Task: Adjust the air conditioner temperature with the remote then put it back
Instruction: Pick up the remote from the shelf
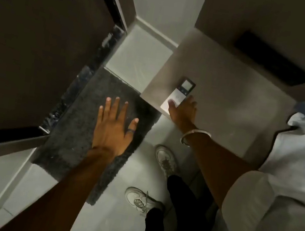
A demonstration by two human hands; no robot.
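Note:
A white remote (179, 93) with a dark screen end lies flat on the beige bedside table (221, 98), close to the table's front corner. My right hand (184, 108) rests on the remote's near end, thumb on its top face and fingers along its right side; the remote still lies on the tabletop. A metal bangle circles that wrist. My left hand (113, 127) hovers over the dark rug with fingers spread and nothing in it; a dark ring is on one finger.
A dark shaggy rug (77, 123) lies on the pale tiled floor left of the table. A dark door or wardrobe panel (36, 35) fills the left. A bed with white linen (288, 178) is at the right. My two white shoes (164, 161) stand below the table.

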